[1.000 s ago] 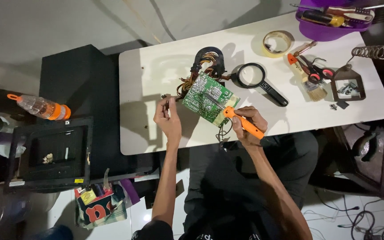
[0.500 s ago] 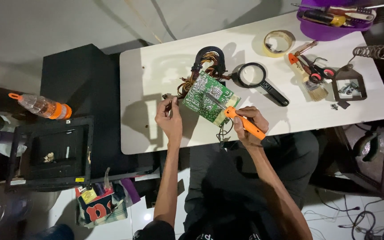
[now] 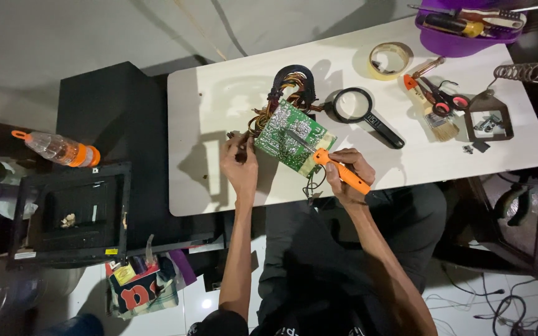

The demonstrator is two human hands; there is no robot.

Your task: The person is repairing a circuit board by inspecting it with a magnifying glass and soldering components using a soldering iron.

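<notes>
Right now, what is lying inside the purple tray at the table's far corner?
The purple tray holds hand tools: a screwdriver with a yellow and black handle and a few other handled tools beside it. The frame edge cuts off the tray's far side, and its bottom is covered.

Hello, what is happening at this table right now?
A person sits at a white table and works on a green circuit board with a bundle of coloured wires attached. The right hand holds an orange soldering iron with its tip on the board. The left hand pinches something small at the board's left edge; I cannot tell what. A magnifying glass, a roll of tape, a brush and scissors lie further back, untouched.
</notes>
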